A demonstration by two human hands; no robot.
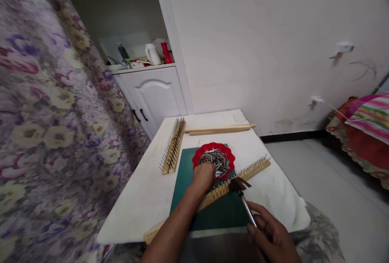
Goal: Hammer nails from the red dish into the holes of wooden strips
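Observation:
My left hand (204, 174) reaches over the near rim of a red scalloped bowl (231, 158) into a heap of loose nails (217, 158); its fingertips are hidden. A claw hammer (247, 208) is in my right hand (269, 230), with fingers wrapped around the metal handle. The hammer's dark head rests over or just above a long wooden strip (257, 168) that lies slantwise on a green mat (225, 216). Nails stand in rows along this strip, densest at its far right end. My left forearm crosses above the strip and hides part of it.
Wooden pieces studded with upright nails (173, 147) lie at the table's left. Bare wooden strips (220, 129) lie along the far side of the white-covered table (136, 202). A floral curtain (60, 133) hangs on the left, and a white cabinet (158, 97) stands behind.

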